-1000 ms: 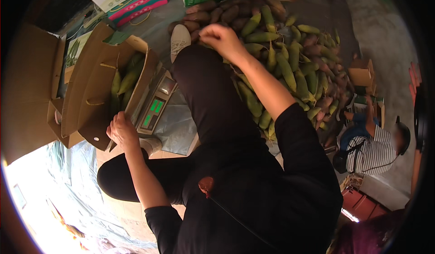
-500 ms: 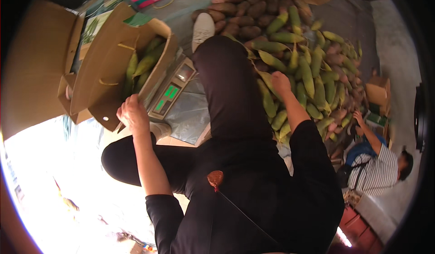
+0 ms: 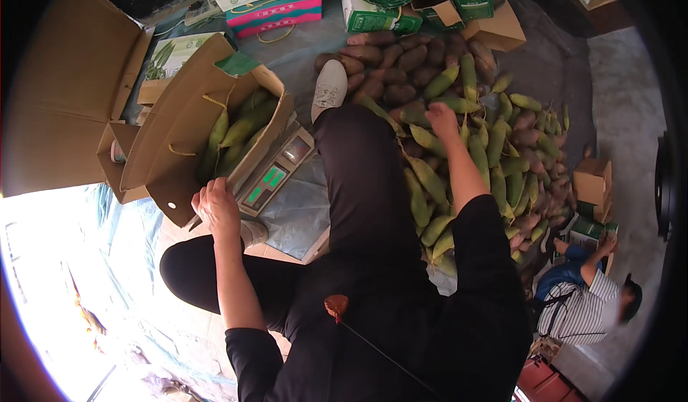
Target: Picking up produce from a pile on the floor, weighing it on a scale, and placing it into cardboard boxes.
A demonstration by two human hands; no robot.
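Observation:
My left hand (image 3: 217,207) is closed on the near corner of a tall open cardboard box (image 3: 165,126), fingers bent over its edge. Inside the box lie several green radishes (image 3: 247,124). The box leans over a digital scale (image 3: 276,171) with a lit green display. My right hand (image 3: 442,119) reaches over a heap of green radishes (image 3: 494,151), fingers loosely bent and apart beside the end of one radish (image 3: 459,104). No radish shows in that hand, though its fingertips are partly hidden.
Dark reddish roots (image 3: 401,58) lie at the heap's far side. Green cartons (image 3: 380,11) and a pink-and-teal box (image 3: 276,15) stand at the back. At right a person in a striped shirt (image 3: 580,305) sits near small cartons (image 3: 593,180). Clear plastic sheeting (image 3: 294,216) covers floor beside the scale.
My right hand has moved farther out over the heap, away from a nearer radish. My left hand keeps its hold on the box. The view has tipped; the person at right has shifted their arms.

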